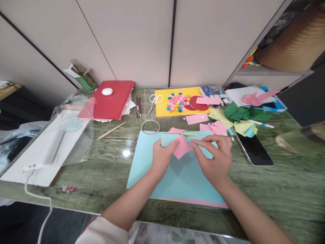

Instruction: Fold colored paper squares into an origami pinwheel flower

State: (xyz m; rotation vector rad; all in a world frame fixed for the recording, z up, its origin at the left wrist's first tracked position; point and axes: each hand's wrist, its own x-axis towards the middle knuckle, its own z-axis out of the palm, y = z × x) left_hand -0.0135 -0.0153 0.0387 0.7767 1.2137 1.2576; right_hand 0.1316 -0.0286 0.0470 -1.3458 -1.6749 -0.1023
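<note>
My left hand [163, 156] pinches a folded paper piece between thumb and fingers. Pink petals [181, 147] and light-blue paper petals [167, 139] make up this piece, and a thin yellow-green strip [188, 135] shows at its top. At its right side my right hand [215, 156] has thumb and forefinger closed on a blue edge of the same piece. Beneath both hands lies a stack of light-blue paper sheets [177, 183] with a pink sheet showing at the bottom edge. A roll of tape [150, 126] rests at the stack's upper left corner.
White scissors [154, 101] lie beside a yellow sheet [162, 111] with colourful paper balls [177, 101]. A phone [256, 150], green folded paper [236, 112] and pink scraps [197, 119] are at right. A red folder [111, 101] and wooden stick [111, 130] are at left.
</note>
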